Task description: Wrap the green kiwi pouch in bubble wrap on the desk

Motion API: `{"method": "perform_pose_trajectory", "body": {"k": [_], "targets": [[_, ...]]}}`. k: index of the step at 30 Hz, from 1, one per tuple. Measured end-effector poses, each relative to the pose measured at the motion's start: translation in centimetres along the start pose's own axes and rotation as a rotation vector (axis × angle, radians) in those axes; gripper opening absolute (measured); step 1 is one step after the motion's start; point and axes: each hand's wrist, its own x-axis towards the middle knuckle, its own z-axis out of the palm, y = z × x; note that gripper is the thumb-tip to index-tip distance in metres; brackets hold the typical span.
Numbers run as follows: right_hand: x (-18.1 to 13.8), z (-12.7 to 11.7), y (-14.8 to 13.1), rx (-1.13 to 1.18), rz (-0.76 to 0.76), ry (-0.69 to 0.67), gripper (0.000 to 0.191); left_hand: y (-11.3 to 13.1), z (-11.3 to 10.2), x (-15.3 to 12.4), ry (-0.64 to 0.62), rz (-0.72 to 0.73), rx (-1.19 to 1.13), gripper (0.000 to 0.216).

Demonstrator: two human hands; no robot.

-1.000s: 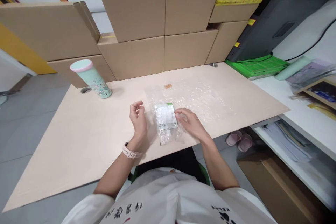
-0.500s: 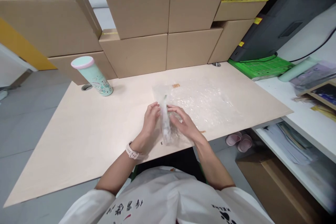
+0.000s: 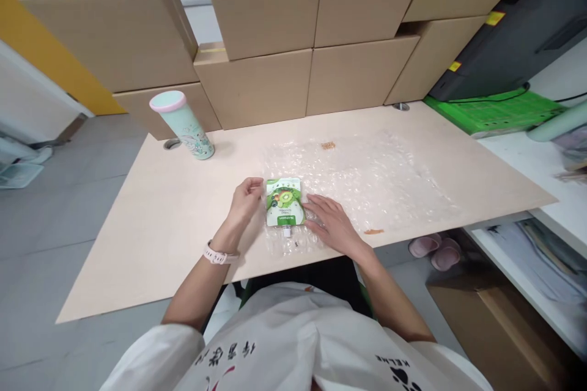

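A small green and white spouted pouch (image 3: 284,202) with a kiwi picture lies face up on a sheet of clear bubble wrap (image 3: 358,180), spout toward me. My left hand (image 3: 244,203) pinches the pouch's upper left corner, or the wrap edge there. On the pouch's right side, my right hand (image 3: 331,224) rests flat with fingers stretched out on the wrap. A pale watch is on my left wrist.
A mint tumbler (image 3: 182,126) with a pink lid stands at the back left of the beige table (image 3: 160,226). Stacked cardboard boxes (image 3: 275,30) line the far edge. A green mat (image 3: 495,113) and a black machine sit at the right.
The pouch was turned over from its pale back, through standing on edge between both hands, to lying face up. My hands then parted to its sides.
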Motion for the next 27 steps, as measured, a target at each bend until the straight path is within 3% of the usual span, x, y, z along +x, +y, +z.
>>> {"method": "perform_pose_trajectory", "body": {"k": [3,8,12,20,27], "targets": [[0.0,-0.3,-0.3,0.012,0.017,0.007,0.04,-0.7,0.2,-0.1,-0.085,-0.001,0.068,0.034],[0.0,0.2,-0.5,-0.046,0.043,0.009,0.043,-1.6,-0.2,0.5,-0.043,0.091,0.316,0.065],[0.1,0.2,-0.7,-0.08,0.046,-0.031,0.043,-1.5,-0.1,1.8,-0.03,0.135,0.466,0.047],[-0.1,0.3,-0.8,-0.114,0.05,-0.022,0.043,-1.7,0.7,2.8,0.053,0.162,0.551,0.01],[-0.3,0.3,-1.0,-0.114,0.058,-0.008,0.043,-2.4,0.2,2.8,0.115,0.16,0.513,0.013]]}}
